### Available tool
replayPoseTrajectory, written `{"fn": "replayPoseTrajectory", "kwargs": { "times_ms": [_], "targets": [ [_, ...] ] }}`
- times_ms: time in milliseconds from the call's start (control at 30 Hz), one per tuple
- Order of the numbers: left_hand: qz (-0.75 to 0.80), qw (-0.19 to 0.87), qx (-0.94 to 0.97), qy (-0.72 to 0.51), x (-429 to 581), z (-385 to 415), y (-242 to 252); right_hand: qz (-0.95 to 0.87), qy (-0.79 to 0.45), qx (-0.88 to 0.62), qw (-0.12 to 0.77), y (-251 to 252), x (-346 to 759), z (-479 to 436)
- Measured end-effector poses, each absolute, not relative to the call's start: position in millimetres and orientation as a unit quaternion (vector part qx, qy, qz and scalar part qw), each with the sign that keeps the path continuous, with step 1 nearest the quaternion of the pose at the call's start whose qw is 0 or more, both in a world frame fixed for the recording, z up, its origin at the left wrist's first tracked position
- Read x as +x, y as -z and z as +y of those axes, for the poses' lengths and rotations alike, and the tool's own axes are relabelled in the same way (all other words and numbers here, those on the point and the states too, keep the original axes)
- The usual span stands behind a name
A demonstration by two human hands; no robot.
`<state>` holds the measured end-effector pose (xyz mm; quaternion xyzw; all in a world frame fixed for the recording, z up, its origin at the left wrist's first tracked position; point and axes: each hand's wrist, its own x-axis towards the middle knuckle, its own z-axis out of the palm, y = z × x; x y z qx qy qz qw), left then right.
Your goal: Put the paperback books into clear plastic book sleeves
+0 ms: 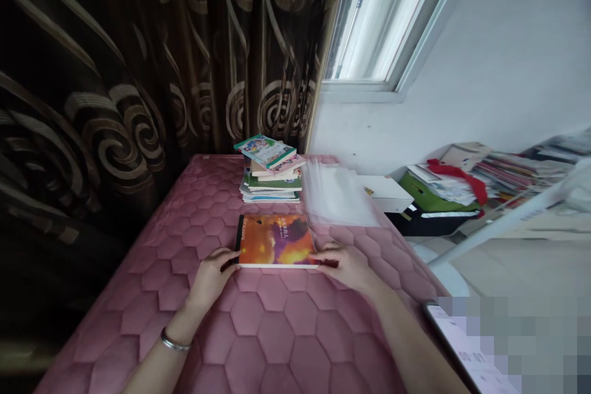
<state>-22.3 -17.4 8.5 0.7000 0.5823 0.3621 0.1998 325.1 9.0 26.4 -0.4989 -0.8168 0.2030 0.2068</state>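
Note:
An orange-covered book lies flat on the pink quilted surface. My left hand rests at its near left corner, fingers curled against the edge. On the near right corner sits my right hand, fingers bent and touching the cover's edge. A silver bracelet circles my left wrist. Behind the book stands a stack of books. To the right of it lies a pile of clear plastic sheets.
A dark patterned curtain hangs on the left and behind. A window sits at the upper right. Books and papers are heaped by the wall on the right. A phone lies at the lower right.

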Motion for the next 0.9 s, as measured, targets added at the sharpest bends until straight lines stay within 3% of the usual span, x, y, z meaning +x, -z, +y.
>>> {"fn": "replayPoseTrajectory", "kwargs": {
  "times_ms": [433, 633, 900],
  "targets": [
    [0.582, 0.165, 0.715, -0.351, -22, -15, -6, -0.819, -0.240, -0.476, 0.210, -32, 330, 8],
    [0.578, 0.103, 0.757, -0.287, 16, -24, -22, -0.825, -0.103, -0.481, 0.279, -31, 280, -6],
    [0.531, 0.050, 0.803, -0.265, 51, -18, -25, -0.829, -0.047, -0.490, 0.265, -14, 221, -15]
  ]
}}
